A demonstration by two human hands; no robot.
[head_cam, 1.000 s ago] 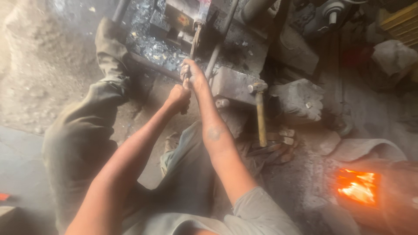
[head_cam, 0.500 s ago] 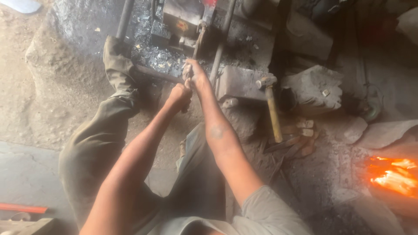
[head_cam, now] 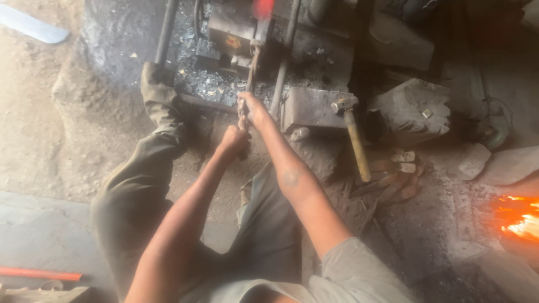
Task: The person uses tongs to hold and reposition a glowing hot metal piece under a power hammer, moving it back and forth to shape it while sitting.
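- Dirt floor, soot and metal scale everywhere in the head view, with a forge fire (head_cam: 519, 219) glowing at the right edge.
- Left hand (head_cam: 233, 140) and right hand (head_cam: 252, 109) are both fisted around the tongs (head_cam: 250, 70), one behind the other, probably for steady reach.
- Tongs run up to a red-hot piece (head_cam: 263, 8) at the machine (head_cam: 233, 33), so skin stays well clear of heat.
- Hammer (head_cam: 351, 132) rests head-down against the anvil block (head_cam: 309, 109), handy to the right.

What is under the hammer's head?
The hammer leans with its metal head resting on a grey metal block. Its wooden handle slants down toward pieces of wood on the dirt floor. What lies beneath the block itself is covered.
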